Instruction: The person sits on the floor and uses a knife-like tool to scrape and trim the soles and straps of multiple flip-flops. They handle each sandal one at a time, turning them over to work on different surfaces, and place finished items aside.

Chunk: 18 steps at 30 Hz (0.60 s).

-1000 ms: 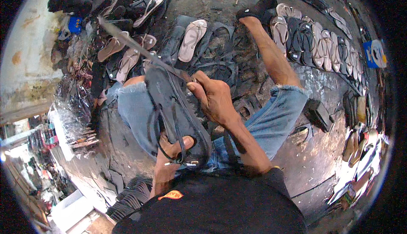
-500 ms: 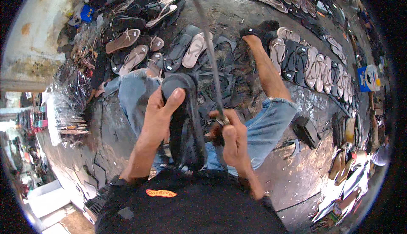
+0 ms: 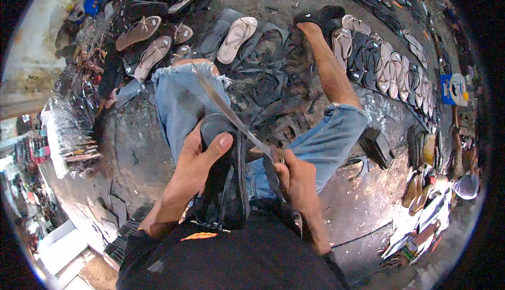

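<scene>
Left hand: wrapped around the upper end of a black sandal, thumb pressed flat against the sole, fingers curled behind it.
Right hand: closed in a fist around the handle end of a long knife; the handle itself is hidden inside the grip.
Black sandal: stands nearly upright over the lap, between the two hands, thin straps hanging along its right side.
Long knife: narrow grey blade slanting up and to the left from the right fist, crossing the top edge of the sandal and touching it; its tip ends over the left knee.
Legs: in frayed light-blue denim shorts; the left knee is bent up close, the right leg stretches away with a dark shoe on the foot.
Ground: dark, scuffed concrete.
Surroundings: many sandals, tan and black, lie in rows beyond the knees and in an arc along the right side.
Beige sandal: lies flat past the left knee, well apart from both hands.
</scene>
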Each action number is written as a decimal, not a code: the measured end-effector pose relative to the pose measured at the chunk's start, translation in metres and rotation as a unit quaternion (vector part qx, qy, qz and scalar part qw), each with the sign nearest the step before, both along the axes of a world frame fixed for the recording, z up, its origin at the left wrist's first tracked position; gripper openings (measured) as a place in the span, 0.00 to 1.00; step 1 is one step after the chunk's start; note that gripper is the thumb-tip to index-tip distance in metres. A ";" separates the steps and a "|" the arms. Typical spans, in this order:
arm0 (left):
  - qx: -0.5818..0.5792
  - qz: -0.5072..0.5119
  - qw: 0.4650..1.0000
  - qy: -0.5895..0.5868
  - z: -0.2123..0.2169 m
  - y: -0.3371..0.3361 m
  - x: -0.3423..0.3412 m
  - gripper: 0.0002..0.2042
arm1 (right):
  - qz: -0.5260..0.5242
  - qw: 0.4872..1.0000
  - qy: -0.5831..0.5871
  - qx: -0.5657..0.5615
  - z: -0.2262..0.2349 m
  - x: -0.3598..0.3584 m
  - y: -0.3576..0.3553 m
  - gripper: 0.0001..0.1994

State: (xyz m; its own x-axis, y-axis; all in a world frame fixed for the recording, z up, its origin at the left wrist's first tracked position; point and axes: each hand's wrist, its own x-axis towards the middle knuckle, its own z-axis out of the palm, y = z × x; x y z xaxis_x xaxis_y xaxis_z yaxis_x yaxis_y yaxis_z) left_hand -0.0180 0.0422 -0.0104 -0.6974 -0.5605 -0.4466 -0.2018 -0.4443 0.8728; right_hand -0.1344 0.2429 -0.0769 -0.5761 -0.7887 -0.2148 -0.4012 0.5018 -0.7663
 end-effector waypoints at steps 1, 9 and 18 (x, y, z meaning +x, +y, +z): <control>0.002 -0.008 1.000 -0.007 0.003 -0.002 0.002 0.21 | 0.019 1.000 0.010 -0.020 0.010 -0.010 -0.014 0.17; -0.095 -0.083 0.989 -0.076 0.004 -0.005 -0.005 0.18 | 0.187 0.973 -0.122 -0.058 0.029 -0.091 -0.089 0.17; 0.014 0.235 0.950 0.206 0.018 -0.055 -0.074 0.12 | -0.287 0.914 -0.146 -0.246 -0.032 -0.105 -0.028 0.18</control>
